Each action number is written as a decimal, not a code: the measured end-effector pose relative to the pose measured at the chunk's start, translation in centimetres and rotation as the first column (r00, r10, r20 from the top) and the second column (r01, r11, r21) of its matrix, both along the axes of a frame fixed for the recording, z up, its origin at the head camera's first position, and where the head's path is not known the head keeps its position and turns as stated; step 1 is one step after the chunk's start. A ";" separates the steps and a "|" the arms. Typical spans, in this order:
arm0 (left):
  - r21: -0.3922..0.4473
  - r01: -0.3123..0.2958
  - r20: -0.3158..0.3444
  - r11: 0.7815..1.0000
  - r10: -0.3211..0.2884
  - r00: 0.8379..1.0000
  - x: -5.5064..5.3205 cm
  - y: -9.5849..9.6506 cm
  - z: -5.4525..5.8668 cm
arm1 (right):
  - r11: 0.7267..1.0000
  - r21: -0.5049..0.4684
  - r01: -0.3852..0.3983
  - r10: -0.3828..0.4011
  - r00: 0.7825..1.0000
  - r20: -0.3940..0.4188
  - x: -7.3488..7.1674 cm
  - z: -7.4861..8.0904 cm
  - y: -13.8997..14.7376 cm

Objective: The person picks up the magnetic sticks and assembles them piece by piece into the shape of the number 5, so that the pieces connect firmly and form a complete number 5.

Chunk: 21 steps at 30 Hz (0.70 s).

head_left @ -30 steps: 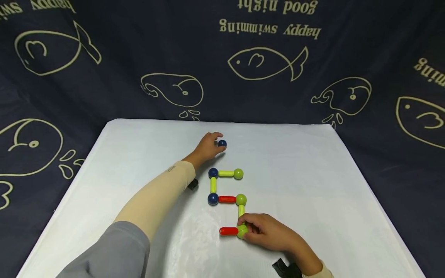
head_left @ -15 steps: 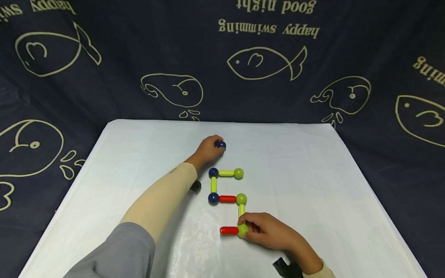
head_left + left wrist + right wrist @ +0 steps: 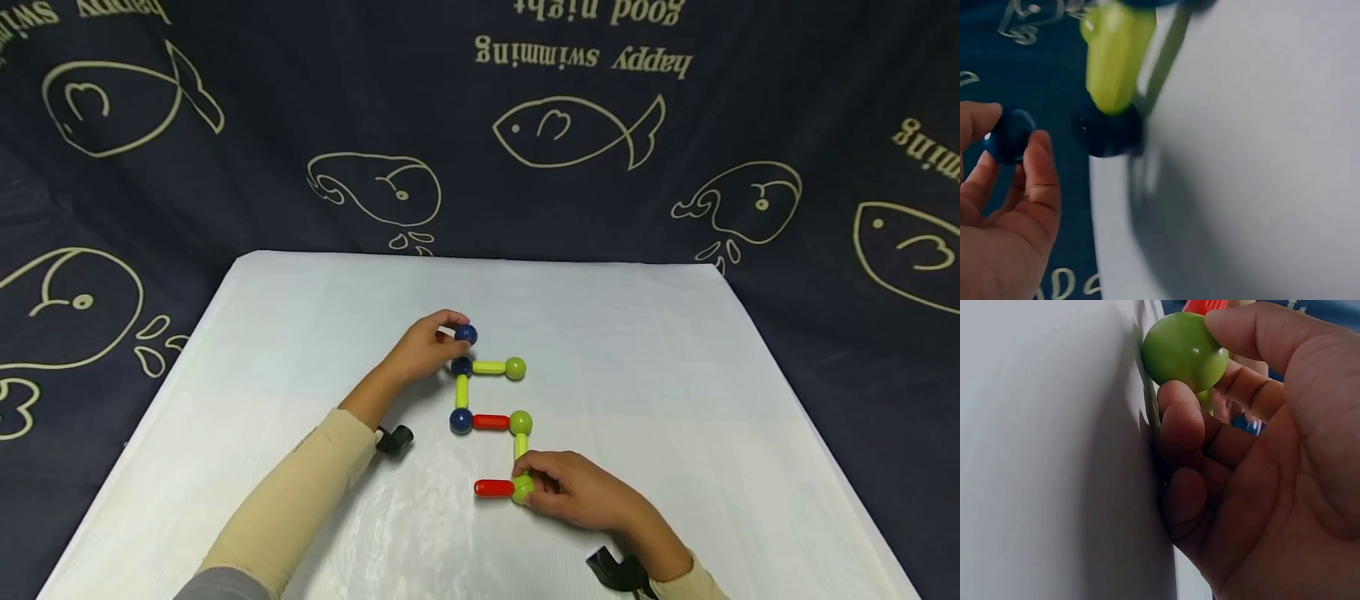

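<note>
My left hand [image 3: 422,348] pinches a loose dark blue ball [image 3: 467,334] between thumb and fingers, just beyond the top corner of a joined ball-and-stick figure. That figure runs from a green ball [image 3: 515,367] along a yellow-green stick [image 3: 490,367] to a blue corner ball [image 3: 461,367], then down to a second blue ball [image 3: 461,421]. From there a red stick [image 3: 491,422] leads to another green ball [image 3: 521,422]. At the near end my right hand [image 3: 581,492] grips the lowest green ball [image 3: 1185,353], to which a red stick [image 3: 493,488] is joined, pointing left.
A white-covered table [image 3: 660,375] lies under everything. Behind it hangs a dark cloth [image 3: 585,208] printed with fish and whales. Black wrist-camera mounts [image 3: 395,440] sit under both wrists, close to the tabletop.
My left hand has closed its fingers on the loose blue ball and brought it nearer, toward the figure's top blue corner. The right hand keeps its hold on the lowest green ball.
</note>
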<state>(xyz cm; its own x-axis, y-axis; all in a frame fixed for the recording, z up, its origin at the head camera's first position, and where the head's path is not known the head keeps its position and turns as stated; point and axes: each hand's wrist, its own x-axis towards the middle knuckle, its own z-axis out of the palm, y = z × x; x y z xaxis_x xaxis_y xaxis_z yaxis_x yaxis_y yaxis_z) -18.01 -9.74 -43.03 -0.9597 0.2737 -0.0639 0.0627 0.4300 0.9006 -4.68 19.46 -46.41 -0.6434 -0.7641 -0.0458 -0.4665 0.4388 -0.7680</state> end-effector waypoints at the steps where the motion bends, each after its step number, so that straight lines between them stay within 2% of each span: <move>1: 0.007 0.015 -0.002 1.000 -0.015 1.000 0.9 -0.3 0.1 | 1.000 0.000 0.002 -0.002 1.000 0.000 0.0 0.0 0.0; 5: 0.039 0.075 -0.027 0.996 -0.074 0.997 4.3 -1.6 0.1 | 1.000 0.001 0.011 -0.011 1.000 0.007 0.0 0.0 0.0; 11: 0.065 0.134 -0.065 0.989 -0.129 0.989 8.7 -2.6 -0.7 | 1.000 0.002 0.015 -0.015 1.000 0.024 0.1 0.0 0.1; 16: 0.094 0.165 -0.048 0.982 -0.161 0.986 11.5 -2.6 -1.2 | 1.000 -0.001 0.014 -0.014 1.000 0.021 0.0 0.2 0.0; 21: 0.110 0.219 -0.026 0.969 -0.217 0.976 13.4 -2.5 -1.6 | 1.000 0.009 0.021 -0.021 0.999 0.040 0.0 0.1 -0.2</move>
